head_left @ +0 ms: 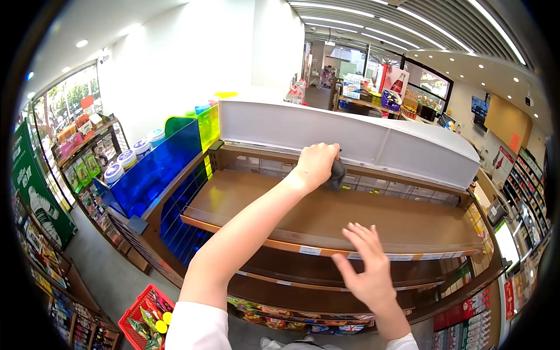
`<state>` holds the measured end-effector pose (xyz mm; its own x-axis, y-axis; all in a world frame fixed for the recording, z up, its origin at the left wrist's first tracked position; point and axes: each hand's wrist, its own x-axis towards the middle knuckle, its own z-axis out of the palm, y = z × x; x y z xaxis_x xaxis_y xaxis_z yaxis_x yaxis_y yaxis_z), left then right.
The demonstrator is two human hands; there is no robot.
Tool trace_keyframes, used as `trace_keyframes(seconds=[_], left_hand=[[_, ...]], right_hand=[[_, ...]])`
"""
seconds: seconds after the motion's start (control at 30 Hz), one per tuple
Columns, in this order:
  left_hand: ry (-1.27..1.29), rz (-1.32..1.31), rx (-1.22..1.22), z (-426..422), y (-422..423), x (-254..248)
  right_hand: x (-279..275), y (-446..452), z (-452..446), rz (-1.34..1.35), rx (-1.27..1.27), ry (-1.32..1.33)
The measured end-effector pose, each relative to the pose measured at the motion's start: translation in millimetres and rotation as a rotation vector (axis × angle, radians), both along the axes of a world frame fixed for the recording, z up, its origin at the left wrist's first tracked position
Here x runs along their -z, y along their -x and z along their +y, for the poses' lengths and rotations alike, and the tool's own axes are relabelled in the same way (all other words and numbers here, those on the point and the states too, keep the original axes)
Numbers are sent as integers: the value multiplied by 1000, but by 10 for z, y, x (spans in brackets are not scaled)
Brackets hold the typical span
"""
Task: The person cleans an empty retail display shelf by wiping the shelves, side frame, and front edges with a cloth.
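Observation:
My left hand (318, 165) is closed on a dark grey cloth (336, 174) at the back rail of the shelf unit, just under the long white panel (303, 128). Below it lies the bare brown top shelf (350, 213), with price labels along its front edge. My right hand (368, 262) is in front of that edge, fingers spread, holding nothing. Whether it touches the edge is unclear.
A blue translucent panel (154, 169) with round tubs beside it stands at the left. On the floor at lower left is a red basket (131, 324) of packets. Snack bags (274, 321) fill the lowest shelf. Bottles (466, 332) stand at lower right.

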<state>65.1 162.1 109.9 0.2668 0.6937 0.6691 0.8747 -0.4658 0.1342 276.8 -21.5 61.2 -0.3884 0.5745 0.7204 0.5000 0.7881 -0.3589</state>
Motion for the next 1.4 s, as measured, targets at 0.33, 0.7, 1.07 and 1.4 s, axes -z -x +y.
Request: trace_keyframes(seconds=[0.33, 0.7, 1.07, 1.4], left_hand=[[-54, 217, -521, -271, 444, 1], [54, 157, -737, -419, 1098, -7], [-17, 331, -900, -332, 1290, 82], [-44, 449, -1259, -346, 1514, 155]], right_hand=[[146, 383, 5, -374, 78, -97], [193, 369, 40, -358, 68, -80], [195, 368, 67, -320, 52, -99], [230, 361, 86, -272, 7, -79]])
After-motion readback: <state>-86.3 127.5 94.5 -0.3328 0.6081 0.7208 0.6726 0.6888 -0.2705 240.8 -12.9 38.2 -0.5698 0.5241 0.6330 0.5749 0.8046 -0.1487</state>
